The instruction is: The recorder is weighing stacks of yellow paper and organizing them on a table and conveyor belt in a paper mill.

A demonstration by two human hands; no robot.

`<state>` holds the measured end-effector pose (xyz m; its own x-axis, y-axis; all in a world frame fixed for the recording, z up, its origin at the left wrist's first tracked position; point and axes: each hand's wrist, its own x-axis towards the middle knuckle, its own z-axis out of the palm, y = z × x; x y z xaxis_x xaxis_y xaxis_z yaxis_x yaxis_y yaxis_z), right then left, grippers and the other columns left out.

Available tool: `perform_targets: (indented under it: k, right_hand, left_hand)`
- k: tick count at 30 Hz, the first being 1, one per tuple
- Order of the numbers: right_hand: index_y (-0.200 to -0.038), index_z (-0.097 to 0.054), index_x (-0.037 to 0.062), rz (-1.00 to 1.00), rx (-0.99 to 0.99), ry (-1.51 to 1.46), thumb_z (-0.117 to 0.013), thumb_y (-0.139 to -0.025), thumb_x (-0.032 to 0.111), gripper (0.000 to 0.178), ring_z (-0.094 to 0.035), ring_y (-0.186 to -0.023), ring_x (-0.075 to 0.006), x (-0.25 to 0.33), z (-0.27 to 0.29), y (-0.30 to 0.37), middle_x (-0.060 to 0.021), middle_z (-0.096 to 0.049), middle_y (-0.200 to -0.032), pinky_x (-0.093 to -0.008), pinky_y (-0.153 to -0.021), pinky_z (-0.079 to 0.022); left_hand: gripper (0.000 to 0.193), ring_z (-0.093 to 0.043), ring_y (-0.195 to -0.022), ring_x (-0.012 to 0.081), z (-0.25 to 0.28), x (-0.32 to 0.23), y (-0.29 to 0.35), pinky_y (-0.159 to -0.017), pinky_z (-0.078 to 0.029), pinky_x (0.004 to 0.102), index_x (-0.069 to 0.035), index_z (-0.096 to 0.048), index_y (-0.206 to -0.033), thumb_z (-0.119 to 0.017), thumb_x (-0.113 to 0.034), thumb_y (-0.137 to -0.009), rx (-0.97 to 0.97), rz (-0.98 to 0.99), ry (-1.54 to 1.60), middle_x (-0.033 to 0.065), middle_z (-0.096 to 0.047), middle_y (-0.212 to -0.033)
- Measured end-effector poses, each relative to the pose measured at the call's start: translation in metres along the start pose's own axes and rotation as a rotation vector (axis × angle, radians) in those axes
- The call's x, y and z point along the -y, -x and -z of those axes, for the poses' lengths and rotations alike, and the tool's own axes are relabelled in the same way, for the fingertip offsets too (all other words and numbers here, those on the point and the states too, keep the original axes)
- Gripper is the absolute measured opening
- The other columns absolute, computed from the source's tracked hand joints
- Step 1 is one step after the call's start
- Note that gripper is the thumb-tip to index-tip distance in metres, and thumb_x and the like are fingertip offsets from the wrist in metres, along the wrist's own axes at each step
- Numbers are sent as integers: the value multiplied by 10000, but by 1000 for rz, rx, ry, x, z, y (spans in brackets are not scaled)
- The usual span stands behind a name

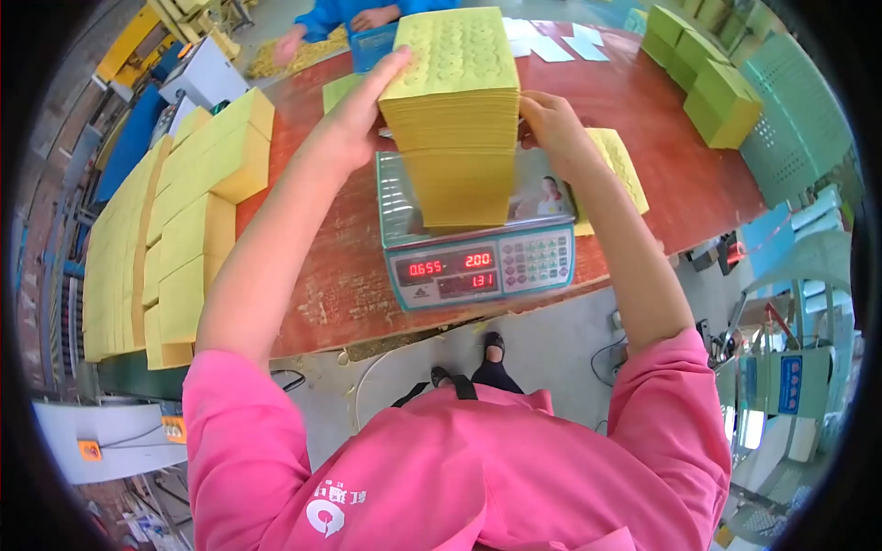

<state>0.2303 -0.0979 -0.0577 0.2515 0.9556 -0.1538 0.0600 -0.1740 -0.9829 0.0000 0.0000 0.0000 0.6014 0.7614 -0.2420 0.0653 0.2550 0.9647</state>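
One tall stack of yellow sheets stands on one digital scale at the table edge. Left hand flat against its left side, right hand gripping the right. Four green stacks far right; yellow bundles left.

Both forearms extend forward from pink sleeves, bare from the elbow. Left hand is raised, palm turned inward, fingers straight and pointing up-forward, thumb spread. Right hand sits opposite, fingers curled inward, wrist slightly bent.
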Motion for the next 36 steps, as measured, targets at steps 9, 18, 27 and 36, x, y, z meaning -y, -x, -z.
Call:
perform_targets:
  k: [9,18,27,36]
  right_hand:
    - [-1383,-501,46,258,-279,-362,-489,-983,480,590,-517,-1181,-164,-50,-26,-11,-79,-579,-1284,-319,-945,-424]
    - [-1301,-561,77,145,-61,-531,-456,-980,551,582,-564,-1067,-157,-29,-29,-49,-47,-602,-1198,-336,-907,-465]
    - [-1402,-418,-30,280,-79,-647,-250,-1048,435,607,-418,-1337,-318,-66,23,65,-179,-446,-1438,-423,-1095,-327]
    - [-1371,-443,-53,-9,-85,-775,-239,-1045,446,630,-574,-1119,-324,-123,82,139,-208,-590,-1245,-432,-1009,-421]
  left_hand:
    - [669,-515,-1167,213,-8,73,-24,-948,-425,437,-140,-459,-1406,-430,-624,-945,-112,-303,117,50,-547,-1306]
    - [627,-530,-1147,160,-37,79,-50,-956,-451,348,-108,-480,-1355,-490,-579,-941,-133,-250,421,26,-569,-1241]
    - [818,-358,-1384,336,45,135,65,-1099,-346,511,11,-219,-1499,-407,-585,-971,-523,-276,406,202,-275,-1538]
    - [677,-425,-1321,368,57,202,185,-1094,-372,499,58,-262,-1446,-400,-447,-1017,-910,42,567,257,-358,-1457]
